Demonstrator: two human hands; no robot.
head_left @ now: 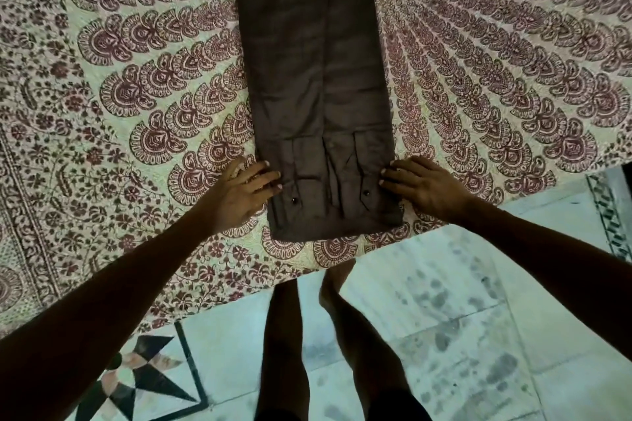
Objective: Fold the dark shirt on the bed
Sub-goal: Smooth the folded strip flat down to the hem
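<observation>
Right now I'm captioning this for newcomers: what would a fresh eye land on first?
The dark shirt, folded into a long narrow strip, runs up the middle of the maroon-patterned bedspread. The left hand and right hand touch its two sides at the buttoned near end.

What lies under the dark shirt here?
The dark shirt lies flat on the patterned bedspread, which shows on both sides. The part beneath the cloth is hidden.
</observation>
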